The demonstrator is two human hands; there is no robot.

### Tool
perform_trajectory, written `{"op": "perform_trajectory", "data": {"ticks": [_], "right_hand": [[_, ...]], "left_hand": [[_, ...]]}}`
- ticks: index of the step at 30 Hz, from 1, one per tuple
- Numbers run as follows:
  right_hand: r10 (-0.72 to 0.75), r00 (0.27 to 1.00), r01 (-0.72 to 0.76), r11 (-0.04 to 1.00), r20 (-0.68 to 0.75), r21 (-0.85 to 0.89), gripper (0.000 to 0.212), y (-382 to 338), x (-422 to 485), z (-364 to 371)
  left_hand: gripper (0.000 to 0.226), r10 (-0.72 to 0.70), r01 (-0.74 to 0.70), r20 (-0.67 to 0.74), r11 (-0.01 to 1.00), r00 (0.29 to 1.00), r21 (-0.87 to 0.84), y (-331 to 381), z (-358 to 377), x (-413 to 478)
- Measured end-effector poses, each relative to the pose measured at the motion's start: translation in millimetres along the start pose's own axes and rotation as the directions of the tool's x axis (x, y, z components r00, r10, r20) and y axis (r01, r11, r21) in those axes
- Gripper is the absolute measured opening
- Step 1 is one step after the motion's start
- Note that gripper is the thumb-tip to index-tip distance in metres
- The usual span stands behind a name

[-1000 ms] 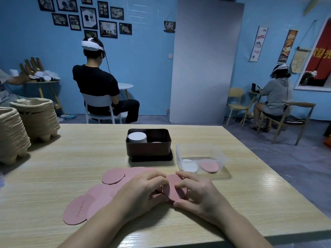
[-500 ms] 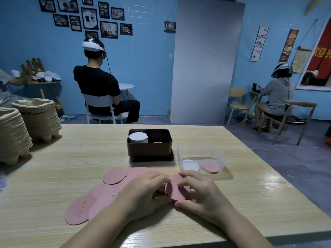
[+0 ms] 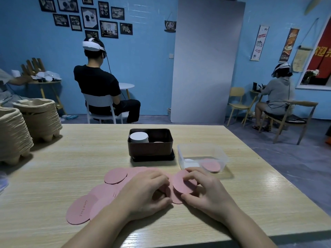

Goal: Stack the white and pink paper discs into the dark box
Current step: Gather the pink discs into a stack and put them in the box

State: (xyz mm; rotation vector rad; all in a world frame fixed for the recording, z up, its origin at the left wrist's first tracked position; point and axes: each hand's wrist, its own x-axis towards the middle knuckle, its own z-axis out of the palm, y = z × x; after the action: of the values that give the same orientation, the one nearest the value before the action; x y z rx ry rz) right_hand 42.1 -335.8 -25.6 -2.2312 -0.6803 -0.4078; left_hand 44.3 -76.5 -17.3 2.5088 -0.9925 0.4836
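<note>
Mid-gather, squaring loose pink paper discs (image 3: pixel 114 176) on the tabletop (image 3: pixel 71 158) short of the dark box (image 3: pixel 150 149), right hand (image 3: pixel 209 192) grip pinched on a tilted pink disc (image 3: pixel 182 183), left hand (image 3: pixel 146 192) grip hidden under curled fingers; next, probably lifting the pile in beside the white disc stack (image 3: pixel 139 137).

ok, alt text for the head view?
Two bare hands gather overlapping round pink paper discs on a pale wooden table: the right hand pinches the top disc, the left hand curls round others. Behind them, a dark rectangular box holds a white disc stack; a clear plastic tub holds a pink disc and a white disc.
</note>
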Motion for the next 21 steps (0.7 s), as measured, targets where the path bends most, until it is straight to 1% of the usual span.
{"op": "perform_trajectory", "data": {"ticks": [4,6,11,17,21], "right_hand": [[0.031,0.999,-0.032,0.999,-0.025,-0.011,0.031,3.5,-5.2,-3.2],[0.048,0.998,-0.049,0.999,-0.047,-0.018,0.031,5.6,-8.7,-6.1],[0.068,0.995,-0.069,0.997,-0.074,-0.019,0.029,4.3,-10.1,-7.3],[0.037,0.998,-0.04,0.997,-0.049,-0.071,0.029,-0.7,-9.1,-8.2],[0.036,0.999,-0.038,0.996,-0.027,-0.086,0.029,-1.6,-9.5,-8.0]], "left_hand": [[0.039,0.045,-0.047,0.048,0.999,0.998,0.026,-0.1,1.4,0.5],[0.04,0.049,-0.05,0.041,0.998,0.998,0.026,0.5,1.8,0.4],[0.032,0.017,-0.017,0.002,1.0,1.0,-0.014,-0.2,2.2,-0.2],[0.045,-0.025,0.025,0.0,1.0,1.0,0.012,-1.0,1.0,0.9],[0.041,-0.063,0.063,0.007,0.998,0.998,0.005,0.5,1.7,0.4]]}}
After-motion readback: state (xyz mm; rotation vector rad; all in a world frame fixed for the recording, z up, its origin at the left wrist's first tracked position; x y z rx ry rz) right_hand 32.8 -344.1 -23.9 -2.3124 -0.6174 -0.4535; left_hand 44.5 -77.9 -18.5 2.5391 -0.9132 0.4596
